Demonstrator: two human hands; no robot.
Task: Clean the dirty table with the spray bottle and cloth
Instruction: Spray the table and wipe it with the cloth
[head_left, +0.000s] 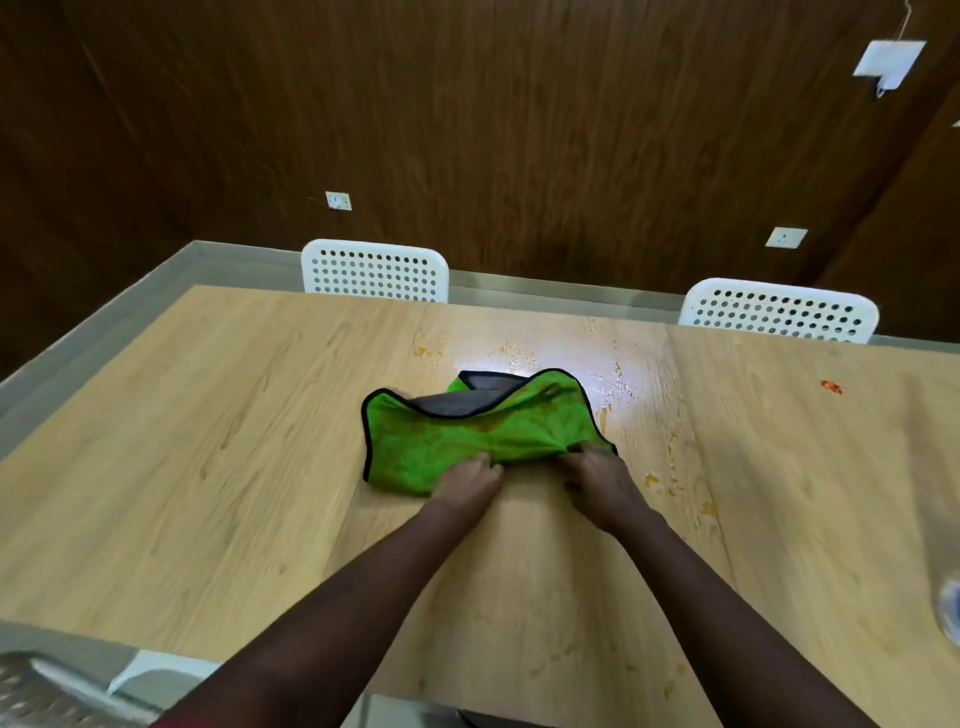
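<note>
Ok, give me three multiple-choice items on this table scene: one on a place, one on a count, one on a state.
1. Where does the red stain lie from the cloth?
A. left
B. right
C. under it

2. How many white chairs stand at the table's far side?
A. one
B. two
C. four

3. What are the hands doing?
A. both grip the cloth
B. both hang idle
C. one holds a bottle

Answers: 1 B, the stain sits far right. 2 B, chair and chair. 3 A, left hand and right hand pinch the cloth's near edge.

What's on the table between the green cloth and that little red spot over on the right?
Between the green cloth and the red spot, the head view shows wet sheen and scattered orange smears on the table; nothing solid.
</note>
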